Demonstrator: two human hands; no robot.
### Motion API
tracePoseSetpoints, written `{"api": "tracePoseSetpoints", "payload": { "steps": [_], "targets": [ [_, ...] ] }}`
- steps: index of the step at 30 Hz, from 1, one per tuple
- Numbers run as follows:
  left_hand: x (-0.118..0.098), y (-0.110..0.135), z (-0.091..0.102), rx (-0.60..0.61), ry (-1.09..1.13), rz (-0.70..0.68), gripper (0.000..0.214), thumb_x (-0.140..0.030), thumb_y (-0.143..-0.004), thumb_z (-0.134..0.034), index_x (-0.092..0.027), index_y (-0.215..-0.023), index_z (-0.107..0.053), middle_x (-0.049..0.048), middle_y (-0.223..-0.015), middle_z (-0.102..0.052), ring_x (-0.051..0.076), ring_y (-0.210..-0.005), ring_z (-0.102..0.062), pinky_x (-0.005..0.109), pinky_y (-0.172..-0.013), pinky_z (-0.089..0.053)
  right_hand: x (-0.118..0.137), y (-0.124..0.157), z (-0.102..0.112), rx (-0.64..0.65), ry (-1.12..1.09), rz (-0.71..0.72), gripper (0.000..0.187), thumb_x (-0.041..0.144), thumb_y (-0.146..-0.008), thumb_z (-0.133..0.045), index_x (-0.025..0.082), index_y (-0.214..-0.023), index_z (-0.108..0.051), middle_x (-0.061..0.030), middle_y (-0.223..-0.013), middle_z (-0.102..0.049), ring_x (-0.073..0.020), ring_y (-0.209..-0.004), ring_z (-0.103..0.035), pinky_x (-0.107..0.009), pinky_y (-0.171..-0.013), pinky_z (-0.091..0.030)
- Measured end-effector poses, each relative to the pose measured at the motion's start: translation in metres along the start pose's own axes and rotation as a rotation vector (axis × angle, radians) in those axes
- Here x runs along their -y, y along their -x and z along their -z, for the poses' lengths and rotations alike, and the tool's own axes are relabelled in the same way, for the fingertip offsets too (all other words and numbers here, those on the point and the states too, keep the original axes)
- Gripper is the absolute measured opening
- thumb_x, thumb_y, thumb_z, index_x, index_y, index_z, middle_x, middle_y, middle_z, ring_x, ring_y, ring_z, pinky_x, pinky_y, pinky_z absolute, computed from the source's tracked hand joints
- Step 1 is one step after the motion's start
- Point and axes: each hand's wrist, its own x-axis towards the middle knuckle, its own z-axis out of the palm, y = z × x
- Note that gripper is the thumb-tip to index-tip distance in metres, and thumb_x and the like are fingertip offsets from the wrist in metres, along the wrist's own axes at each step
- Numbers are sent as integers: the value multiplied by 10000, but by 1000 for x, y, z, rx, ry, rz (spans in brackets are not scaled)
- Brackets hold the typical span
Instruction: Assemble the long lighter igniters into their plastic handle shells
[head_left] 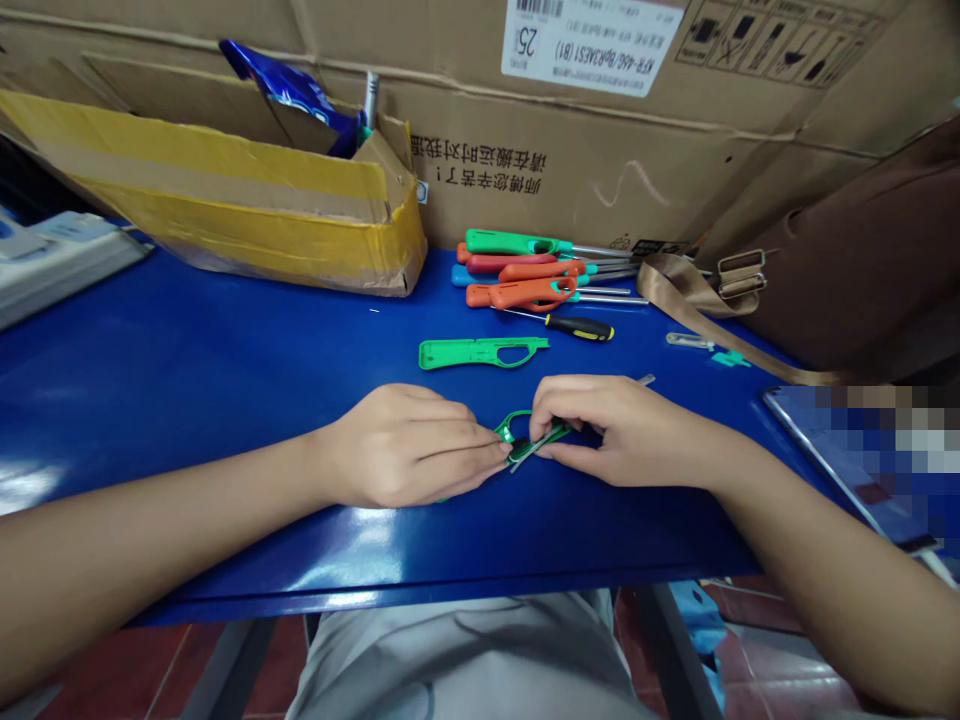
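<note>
My left hand (416, 447) lies over the green lighter casing half (507, 422), its fingers closed together on it near the trigger loop. Most of that casing is hidden under the palm. A thin grey metal tube (529, 453) slants across the casing's right end, and my right hand (626, 432) pinches it between thumb and fingers. The tube's far end sticks out above the right knuckles. Just beyond both hands rests the other green casing half (457, 354), inner side up.
Several assembled lighters (532, 293) lie stacked behind, with a black-and-yellow screwdriver (581, 327) before them. A taped cardboard box (300, 225) stands back left. To the right are a brown strap (697, 305), a small turquoise part (730, 358) and a phone-like device (817, 450).
</note>
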Motion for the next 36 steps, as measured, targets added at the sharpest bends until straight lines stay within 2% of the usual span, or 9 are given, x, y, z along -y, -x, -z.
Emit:
{"api": "tracePoseSetpoints", "payload": {
  "steps": [5,13,17,21,25,28,31,36],
  "targets": [
    [0,0,0,23,6,51,100,-216,-950,-680,-154,-1024,-707,43,-916,-813,120,-756,-771,193,-711,-617,-1,0,2,-19,-17,-8,29,199,-933,-656,205,-960,-663,-21,-962,-682,-143,-823,-596,-264,-696,-425],
    [-5,-4,1,50,35,99,212,-284,-933,-703,-123,-1071,-696,51,-932,-813,152,-742,-773,242,-675,-620,2,3,7,-5,-47,-4,28,164,-882,-657,192,-884,-653,-17,-946,-634,-123,-781,-565,-253,-707,-434],
    [-7,-5,3,80,47,115,218,-314,-944,-687,-128,-1056,-703,56,-926,-810,164,-765,-773,248,-671,-611,-2,2,7,-17,-65,-1,132,137,-899,-636,179,-776,-614,-14,-904,-610,-115,-776,-570,-247,-721,-437],
    [-12,-9,8,112,25,141,315,-385,-952,-673,-120,-1118,-700,78,-929,-798,185,-770,-758,271,-654,-596,-3,1,7,-29,-18,11,74,124,-886,-668,183,-887,-624,-7,-903,-621,-117,-757,-553,-245,-687,-422],
    [-21,-15,11,209,5,195,427,-451,-949,-667,-96,-1186,-692,103,-1021,-773,248,-854,-733,343,-653,-594,-3,1,6,-22,25,16,67,152,-920,-665,188,-960,-625,-16,-941,-634,-129,-811,-573,-250,-714,-432],
    [-26,-15,9,247,6,230,366,-390,-969,-658,-94,-1181,-694,97,-1048,-764,251,-892,-717,355,-692,-596,-4,1,6,-29,41,16,66,163,-924,-673,188,-964,-626,-12,-932,-632,-127,-805,-569,-250,-710,-434],
    [-27,-13,6,225,11,243,244,-286,-989,-635,-105,-1135,-708,79,-1029,-768,221,-875,-713,329,-709,-589,-6,1,6,-40,36,22,65,163,-920,-679,184,-959,-630,-15,-925,-637,-126,-792,-572,-251,-698,-438],
    [-24,-11,5,210,-5,182,181,-221,-994,-618,-148,-1129,-714,54,-1018,-779,192,-860,-717,293,-680,-575,-5,2,7,-49,23,43,44,144,-943,-628,171,-939,-662,-28,-904,-652,-124,-802,-607,-245,-710,-452]
  ]
}}
